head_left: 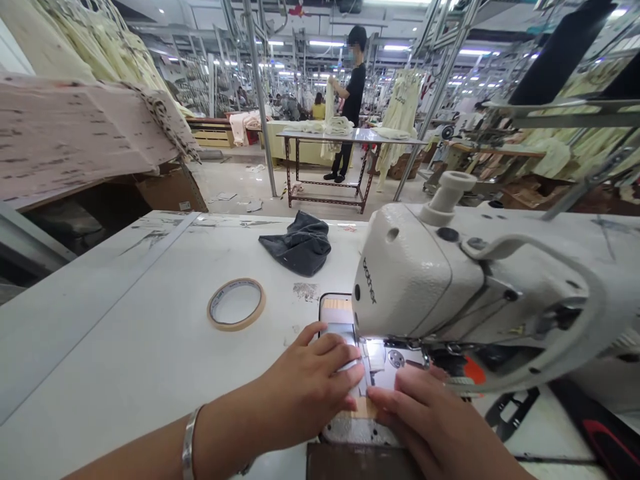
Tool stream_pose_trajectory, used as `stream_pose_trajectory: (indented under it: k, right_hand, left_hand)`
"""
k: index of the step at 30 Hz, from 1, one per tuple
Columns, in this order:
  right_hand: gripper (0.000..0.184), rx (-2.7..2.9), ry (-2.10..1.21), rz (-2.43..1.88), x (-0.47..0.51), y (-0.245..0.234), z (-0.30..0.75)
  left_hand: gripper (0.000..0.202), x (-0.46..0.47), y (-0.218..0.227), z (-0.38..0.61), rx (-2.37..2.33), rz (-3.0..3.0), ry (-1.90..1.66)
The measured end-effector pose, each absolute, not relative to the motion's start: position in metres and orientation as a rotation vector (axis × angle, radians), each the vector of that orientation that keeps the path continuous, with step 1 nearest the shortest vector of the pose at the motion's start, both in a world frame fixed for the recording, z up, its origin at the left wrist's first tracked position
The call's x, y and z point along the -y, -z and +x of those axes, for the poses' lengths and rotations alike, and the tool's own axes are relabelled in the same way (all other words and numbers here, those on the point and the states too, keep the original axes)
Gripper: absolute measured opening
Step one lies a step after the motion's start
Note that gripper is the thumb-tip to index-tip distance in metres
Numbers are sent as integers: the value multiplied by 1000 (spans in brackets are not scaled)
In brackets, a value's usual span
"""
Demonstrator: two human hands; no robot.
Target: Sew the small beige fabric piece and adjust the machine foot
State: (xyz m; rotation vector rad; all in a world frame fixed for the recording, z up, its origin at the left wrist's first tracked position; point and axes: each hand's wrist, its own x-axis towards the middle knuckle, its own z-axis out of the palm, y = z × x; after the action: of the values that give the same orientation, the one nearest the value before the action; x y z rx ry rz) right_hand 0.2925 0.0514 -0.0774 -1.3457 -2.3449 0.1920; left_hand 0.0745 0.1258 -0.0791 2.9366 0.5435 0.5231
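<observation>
Both of my hands sit nearest, flat on the near edge of the big white laminate counter (125,347). Behind them stands the cream-coloured industrial sewing machine (450,280), its head to the left and its arm running off to the right. A crumpled dark grey cloth (300,245) lies further back on the counter, with a tan ring of adhesive tape (236,304) to the near left of it, well apart from my hands.

My left hand (305,390) and right hand (430,427) press a small pale fabric piece with a tan strip (361,407) onto the machine bed, right at the lit needle area. My fingers are laid nearly flat and close together, pinning the piece rather than gripping it.

I judge the stitching at an early stage: the piece is positioned at the foot, and I can make out no finished seam. Its long axis seems to run near to far, pointing under the needle, though my hands hide most of it.
</observation>
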Motion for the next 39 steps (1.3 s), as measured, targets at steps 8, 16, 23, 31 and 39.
stream_pose_trajectory:
  k: [8, 16, 23, 31, 39]
  right_hand:
    - [21, 2353, -301, -1417, -47, 82, 296]
    - [20, 2397, -379, -1460, -48, 84, 297]
    - [23, 2355, -377, -1404, -48, 79, 294]
    - [25, 2305, -231, -1304, -50, 73, 289]
    - [32, 2409, -256, -1347, -49, 80, 297]
  left_hand:
    - [27, -126, 77, 74, -523, 2957, -511]
    - [26, -125, 84, 75, -547, 2902, -547]
    - [19, -123, 81, 76, -518, 2895, -626]
    - [15, -120, 79, 78, -475, 2936, -574]
    - [16, -122, 81, 78, -472, 2952, -596]
